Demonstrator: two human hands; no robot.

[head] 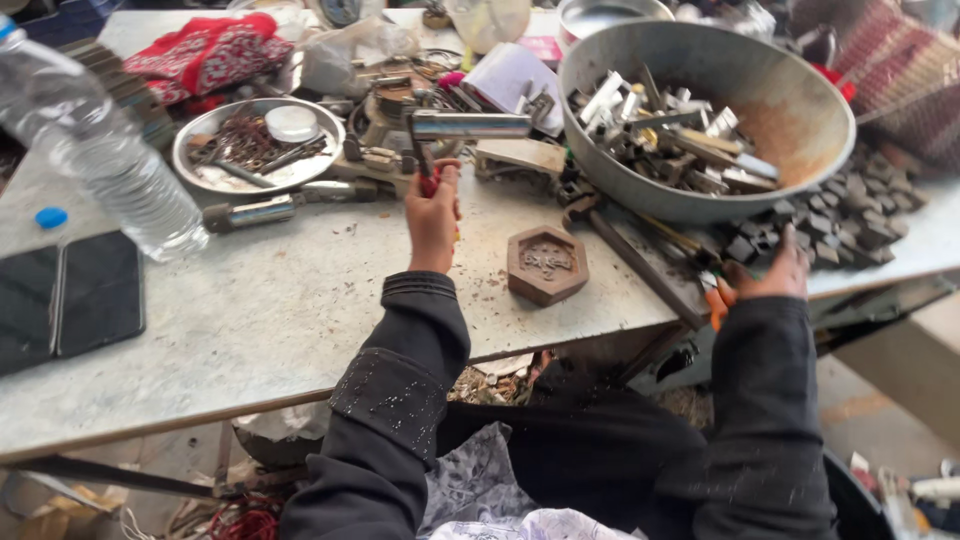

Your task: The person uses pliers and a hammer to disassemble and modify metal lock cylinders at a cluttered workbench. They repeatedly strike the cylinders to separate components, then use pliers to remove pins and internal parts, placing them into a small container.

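A worn grey surface (pixel 280 300) crowded with scrap fills the frame. At centre the left hand (pixel 432 215) is closed round a hammer (pixel 455 130); at right the right hand (pixel 765 280) seems to grip an orange-handled tool (pixel 716 300). The raised hammer could slip. A clear bottle (pixel 95 140) stands upper left, its blue cap (pixel 50 217) beside it.

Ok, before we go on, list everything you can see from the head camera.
Hammer: one, steel head, raised in left hand.
Large bowl: one, grey, far right, holds metal pieces.
Hexagonal block: one, brown, table centre.
Small dish: one, steel, far left, holds scrap.
Water bottle: one, clear, left.
Phones: two, black, left edge.
Dark blocks: many, right.
Red cloth: one, far left.
Left hand: grips hammer.
Right hand: table edge, holds orange-handled tool.
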